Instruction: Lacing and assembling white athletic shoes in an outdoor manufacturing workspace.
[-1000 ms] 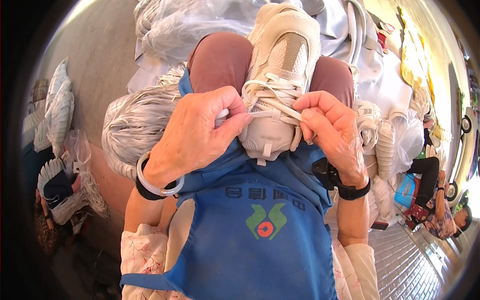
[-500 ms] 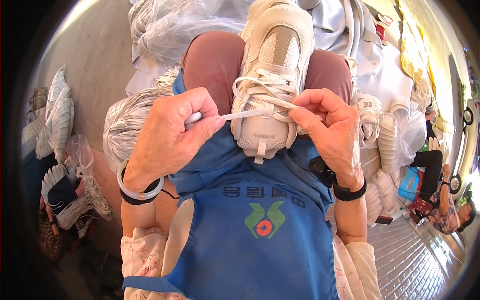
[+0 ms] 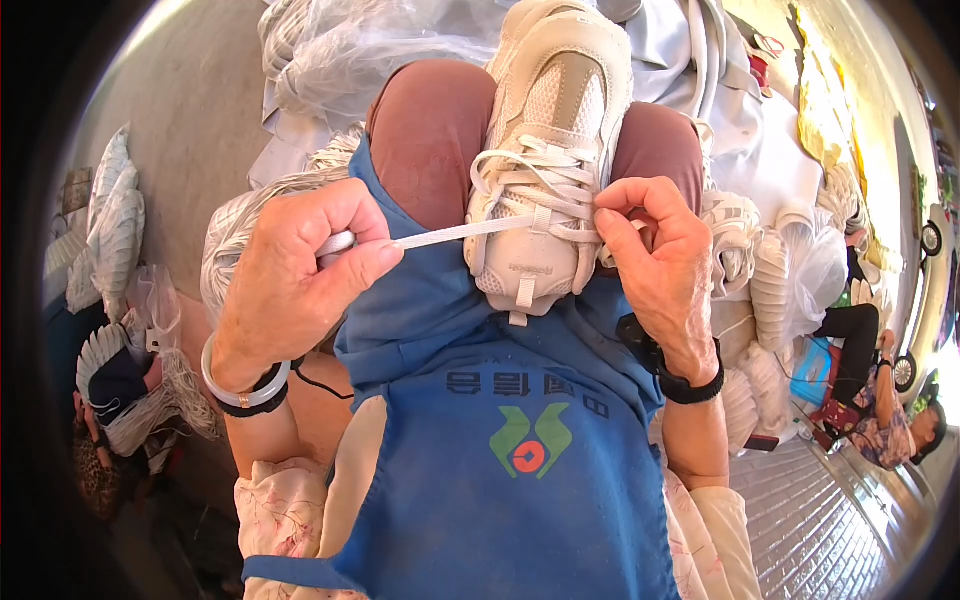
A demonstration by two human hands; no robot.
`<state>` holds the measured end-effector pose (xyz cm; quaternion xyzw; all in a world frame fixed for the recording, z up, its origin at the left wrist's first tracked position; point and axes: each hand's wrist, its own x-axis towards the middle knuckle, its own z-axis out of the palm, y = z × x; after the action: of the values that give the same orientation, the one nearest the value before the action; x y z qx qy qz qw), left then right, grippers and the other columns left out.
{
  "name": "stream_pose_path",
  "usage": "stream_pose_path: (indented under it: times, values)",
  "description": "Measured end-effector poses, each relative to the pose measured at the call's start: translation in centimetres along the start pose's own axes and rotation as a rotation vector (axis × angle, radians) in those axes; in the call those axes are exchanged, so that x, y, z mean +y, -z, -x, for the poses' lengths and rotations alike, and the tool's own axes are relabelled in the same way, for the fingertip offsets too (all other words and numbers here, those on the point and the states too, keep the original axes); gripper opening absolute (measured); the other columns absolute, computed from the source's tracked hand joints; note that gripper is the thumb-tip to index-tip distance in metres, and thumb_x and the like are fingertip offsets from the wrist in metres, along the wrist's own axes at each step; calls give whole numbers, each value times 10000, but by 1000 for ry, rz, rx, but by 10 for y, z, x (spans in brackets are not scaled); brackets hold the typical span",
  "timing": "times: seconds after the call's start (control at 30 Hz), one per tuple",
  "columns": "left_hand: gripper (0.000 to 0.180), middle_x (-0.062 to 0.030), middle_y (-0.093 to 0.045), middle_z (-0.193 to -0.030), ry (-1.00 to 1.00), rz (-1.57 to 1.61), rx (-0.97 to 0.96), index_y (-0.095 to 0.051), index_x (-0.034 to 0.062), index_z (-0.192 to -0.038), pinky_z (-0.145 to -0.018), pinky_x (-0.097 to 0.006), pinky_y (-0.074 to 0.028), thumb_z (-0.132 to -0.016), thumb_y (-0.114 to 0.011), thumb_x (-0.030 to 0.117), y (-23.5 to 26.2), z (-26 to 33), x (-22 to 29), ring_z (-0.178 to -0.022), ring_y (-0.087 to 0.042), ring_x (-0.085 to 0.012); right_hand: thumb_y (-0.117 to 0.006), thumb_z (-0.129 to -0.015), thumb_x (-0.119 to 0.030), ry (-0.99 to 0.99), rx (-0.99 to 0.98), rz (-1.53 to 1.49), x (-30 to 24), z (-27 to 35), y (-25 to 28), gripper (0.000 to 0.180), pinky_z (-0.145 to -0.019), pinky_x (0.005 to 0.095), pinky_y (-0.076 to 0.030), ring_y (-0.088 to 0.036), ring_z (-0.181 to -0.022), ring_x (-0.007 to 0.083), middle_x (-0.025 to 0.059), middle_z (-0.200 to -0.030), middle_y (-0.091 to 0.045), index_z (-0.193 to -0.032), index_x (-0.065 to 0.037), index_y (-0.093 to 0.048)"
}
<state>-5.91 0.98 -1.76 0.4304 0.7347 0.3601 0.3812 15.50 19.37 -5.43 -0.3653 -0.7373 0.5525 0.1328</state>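
Note:
A cream-white sneaker (image 3: 550, 150) rests toe-away on my lap, between my knees, above a blue apron (image 3: 500, 450). My left hand (image 3: 290, 280) pinches the end of a flat white shoelace (image 3: 440, 235) and holds it stretched out to the left. My right hand (image 3: 660, 270) grips the shoe's right side at the top eyelets, fingers pinched on the lace there. The lace runs taut from hand to hand across the shoe's tongue.
A bundle of white laces (image 3: 240, 225) lies by my left knee. Clear plastic bags with white shoes (image 3: 340, 50) lie ahead. Stacks of white soles (image 3: 780, 290) sit at the right. Another person (image 3: 880, 400) sits far right on a tiled floor.
My left hand has pulled the lace farther out to the left, away from the shoe. The right hand stays at the shoe's eyelets.

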Motion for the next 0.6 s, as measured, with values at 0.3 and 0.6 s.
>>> stream_pose_path:
  times: [0.3, 0.6]
  values:
    - [147, 29, -610, -879, 80, -49, 221, -646, 16, -1017, -618, -176, -408, -919, -657, 125, -17, -11, -15, -667, -489, -13, -724, -800, -37, 212, 24, 240, -7, 14, 0, 137, -523, 268, -435, -535, -593, 139, 46, -868, -574, -926, -58, -675]
    - [216, -14, -652, -1028, -259, 45, 333, -617, -1, -1114, -739, -205, -480, -908, -654, 52, -58, -38, -13, -846, -577, -54, -695, -829, -56, 291, 11, 329, -5, 17, -12, 163, -548, 364, -469, -597, -629, 264, 84, -828, -576, -957, -71, -596]
